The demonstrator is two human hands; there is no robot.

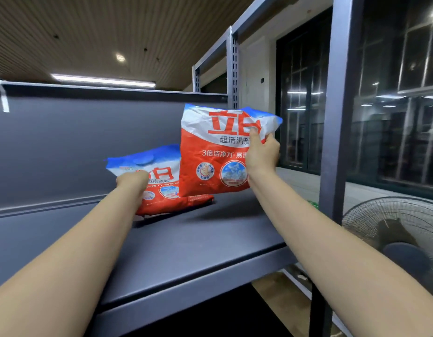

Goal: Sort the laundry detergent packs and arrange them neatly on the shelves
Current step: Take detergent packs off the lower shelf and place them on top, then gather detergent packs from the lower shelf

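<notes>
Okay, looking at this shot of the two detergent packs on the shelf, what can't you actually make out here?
All in the head view:
- Left hand fingers: hidden behind the lower pack, so its grip is unclear.
- Lower pack's right side: covered by the raised pack.
- Raised pack's right-hand print: covered by the right hand.
- Small print on both packs: too small to read.
- Shelf left end: cut off by the frame edge.
- Fan: cut off at the right edge.
</notes>
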